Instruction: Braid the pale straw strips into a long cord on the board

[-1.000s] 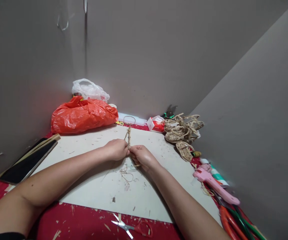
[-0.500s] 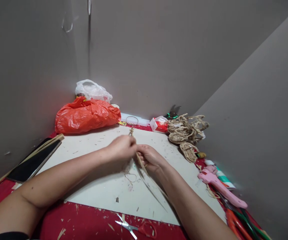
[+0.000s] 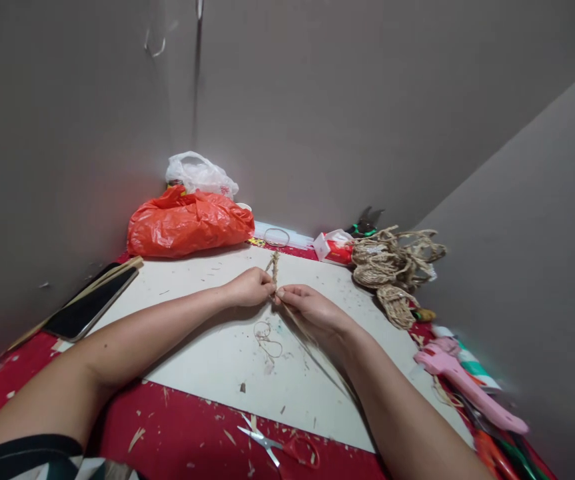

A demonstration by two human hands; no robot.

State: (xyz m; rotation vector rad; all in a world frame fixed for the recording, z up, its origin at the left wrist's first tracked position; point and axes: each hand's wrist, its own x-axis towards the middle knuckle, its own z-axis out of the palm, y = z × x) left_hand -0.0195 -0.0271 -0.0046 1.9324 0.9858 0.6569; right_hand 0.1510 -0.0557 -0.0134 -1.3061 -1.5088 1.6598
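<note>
Straw braid (image 3: 274,265) stands above white surface (image 3: 202,353), more of it exposed than half second ago. Left hand (image 3: 250,288) pinched shut on braid base; right hand (image 3: 312,308) pinches loose strands (image 3: 317,350) trailing toward body. Another twist looks laid.

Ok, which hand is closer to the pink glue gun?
Right. The right hand is on the white board, the pink glue gun off to its right; the left hand lies further left. Both pinch the straw braid.
</note>
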